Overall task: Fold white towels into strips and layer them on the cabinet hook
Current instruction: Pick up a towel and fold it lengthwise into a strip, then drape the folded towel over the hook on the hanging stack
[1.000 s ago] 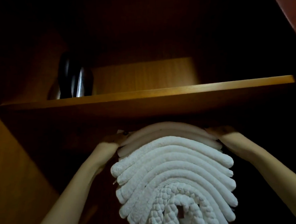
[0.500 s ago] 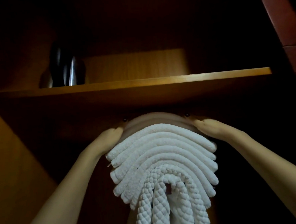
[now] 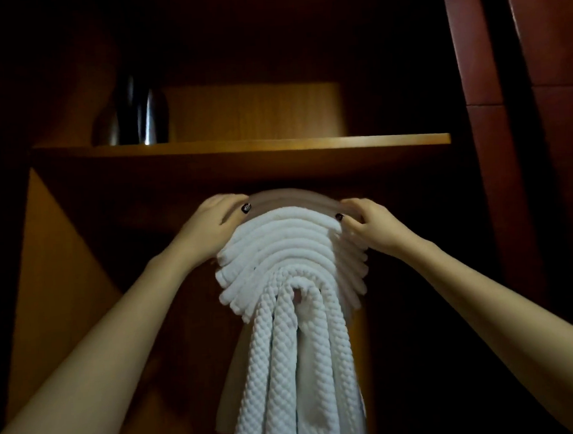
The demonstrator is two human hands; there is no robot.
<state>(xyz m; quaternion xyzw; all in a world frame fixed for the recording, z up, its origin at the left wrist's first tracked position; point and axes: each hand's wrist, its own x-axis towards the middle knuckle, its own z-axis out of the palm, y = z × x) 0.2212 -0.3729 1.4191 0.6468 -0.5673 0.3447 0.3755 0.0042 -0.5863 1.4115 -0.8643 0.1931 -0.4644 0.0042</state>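
Note:
Several white towel strips (image 3: 290, 250) hang in arched layers over a hook just under the wooden shelf (image 3: 240, 149). The hook itself is hidden by the towels. The topmost strip (image 3: 290, 199) looks smoother and lies in shadow. My left hand (image 3: 211, 221) grips the left shoulder of the stack, thumb on the front and fingers over the top layer. My right hand (image 3: 369, 221) pinches the top layer's right edge. The inner waffle-textured strips (image 3: 287, 367) hang straight down between my forearms.
A dark shiny metal vessel (image 3: 138, 115) stands on the shelf at the left. The cabinet's side panel (image 3: 47, 281) slopes down on the left. A reddish-brown door or wall panel (image 3: 493, 103) rises at the right. The interior is dim.
The view has tilted down, showing more of the hanging strips. Both hands moved from beside the stack onto its top layer, with thumbs now showing on the front.

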